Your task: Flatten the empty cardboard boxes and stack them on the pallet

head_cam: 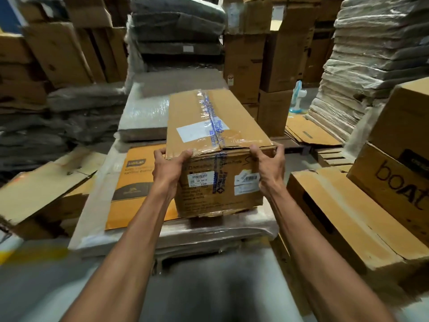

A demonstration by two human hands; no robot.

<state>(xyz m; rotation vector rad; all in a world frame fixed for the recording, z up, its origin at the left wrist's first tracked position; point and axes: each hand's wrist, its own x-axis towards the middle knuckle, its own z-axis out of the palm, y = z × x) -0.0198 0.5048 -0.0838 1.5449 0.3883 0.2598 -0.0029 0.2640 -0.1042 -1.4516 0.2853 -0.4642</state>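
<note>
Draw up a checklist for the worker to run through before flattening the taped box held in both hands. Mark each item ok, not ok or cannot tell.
1. Grip: left hand and right hand curl over the near top edge of the taped cardboard box: ok.
2. Top seam freed: clear printed tape seals it: not ok.
3. Box empty: flaps closed: cannot tell.
4. Box supported: appears to rest on the plastic-wrapped stack: ok.
5. Flat surface to stack on: flattened orange carton lies alongside: ok.
</note>
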